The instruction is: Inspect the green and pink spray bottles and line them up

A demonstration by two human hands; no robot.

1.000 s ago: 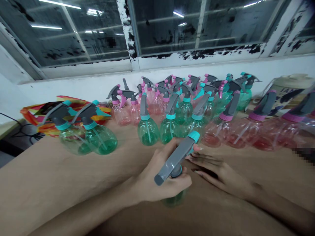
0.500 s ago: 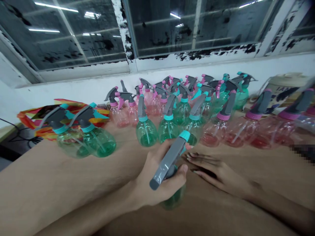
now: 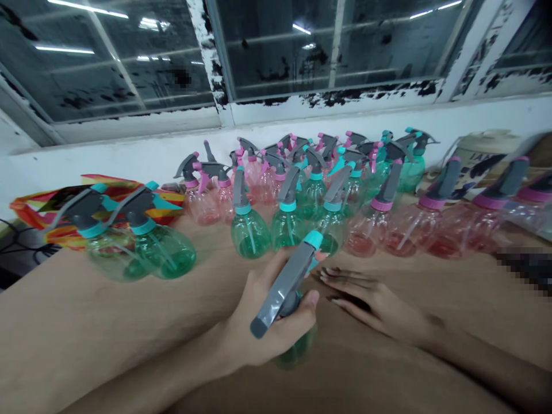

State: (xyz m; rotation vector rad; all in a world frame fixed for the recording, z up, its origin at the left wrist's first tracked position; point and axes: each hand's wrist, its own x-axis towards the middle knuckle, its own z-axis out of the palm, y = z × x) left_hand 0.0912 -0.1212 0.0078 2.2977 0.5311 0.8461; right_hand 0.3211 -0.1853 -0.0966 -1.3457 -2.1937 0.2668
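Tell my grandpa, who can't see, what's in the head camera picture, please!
A left hand grips a green spray bottle by its neck, while the right hand lies palm down on a brown table. Beyond them stand many more green bottles and pink bottles, below dark windows.

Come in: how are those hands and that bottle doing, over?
Left hand gripping green spray bottle. Right hand palm-down on table. Other spray bottles standing beyond.
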